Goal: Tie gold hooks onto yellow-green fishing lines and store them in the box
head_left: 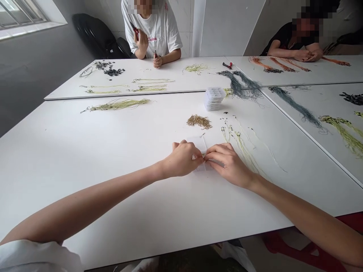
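My left hand (pixel 185 158) and my right hand (pixel 227 163) meet over a clear plastic box (pixel 200 142) on the white table. Both are closed, with thumbs and fingertips pinched together at its middle. A bit of something yellowish shows between the fingertips, too small to make out. Much of the box is hidden under my hands. Just beyond it lies a pile of small gold-coloured metal pieces (pixel 199 121), with one loose piece (pixel 202 135) nearer the box. Pale yellow fishing lines with hooks (pixel 241 141) spread out beside my right hand.
A stack of clear plastic boxes (pixel 214 99) stands farther back. Yellow line bundles (pixel 119 105) lie at the left, grey-green bundles (pixel 241 84) at the back right. Across the table, one person (pixel 153 34) holds pliers in both hands; another person (pixel 295 45) leans on the table.
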Tool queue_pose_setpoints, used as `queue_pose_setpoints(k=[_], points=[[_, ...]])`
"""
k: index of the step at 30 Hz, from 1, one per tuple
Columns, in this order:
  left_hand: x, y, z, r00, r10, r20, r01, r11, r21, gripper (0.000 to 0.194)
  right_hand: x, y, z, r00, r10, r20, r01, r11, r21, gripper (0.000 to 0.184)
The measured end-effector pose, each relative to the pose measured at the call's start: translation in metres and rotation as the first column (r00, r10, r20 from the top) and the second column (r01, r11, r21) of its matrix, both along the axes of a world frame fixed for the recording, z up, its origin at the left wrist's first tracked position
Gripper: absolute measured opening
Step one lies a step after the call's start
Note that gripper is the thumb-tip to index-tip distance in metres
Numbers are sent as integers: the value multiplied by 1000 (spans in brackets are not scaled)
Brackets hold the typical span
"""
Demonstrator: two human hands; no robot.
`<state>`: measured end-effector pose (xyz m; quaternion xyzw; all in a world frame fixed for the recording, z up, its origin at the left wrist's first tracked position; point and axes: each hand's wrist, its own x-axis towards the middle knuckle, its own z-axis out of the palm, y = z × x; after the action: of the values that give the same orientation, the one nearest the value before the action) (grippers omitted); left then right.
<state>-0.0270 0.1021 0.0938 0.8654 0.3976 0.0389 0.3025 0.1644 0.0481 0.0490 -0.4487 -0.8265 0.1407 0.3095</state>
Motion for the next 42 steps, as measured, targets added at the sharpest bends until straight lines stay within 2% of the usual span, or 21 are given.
queue_pose_setpoints(k=[8,15,21,31,34,39,42], points=[[7,2,-1,997,-9,-81,11,1000,26,28,10,-3,-4,999,-12,-30,10,998,-57,17],[14,2,-1,993,-22,-114,26,999,35,31,12,-3,-4,999,-12,-41,10,999,-46,19],[17,2,2,981,-53,-184,73,992,104,31,10,-4,-5,998,-25,-64,22,998,-51,16],[22,3,6,959,-110,-259,154,976,154,34,6,3,-15,996,-56,-75,55,998,-16,16],[22,4,8,940,-162,-299,232,948,217,35,5,4,-16,998,-39,-52,40,999,15,18],[26,8,12,887,-287,-362,409,853,324,35,4,6,-16,999,-29,-31,30,999,32,21],[32,10,15,877,-325,-355,449,818,360,38,3,6,-16,999,-30,-10,30,999,39,22]])
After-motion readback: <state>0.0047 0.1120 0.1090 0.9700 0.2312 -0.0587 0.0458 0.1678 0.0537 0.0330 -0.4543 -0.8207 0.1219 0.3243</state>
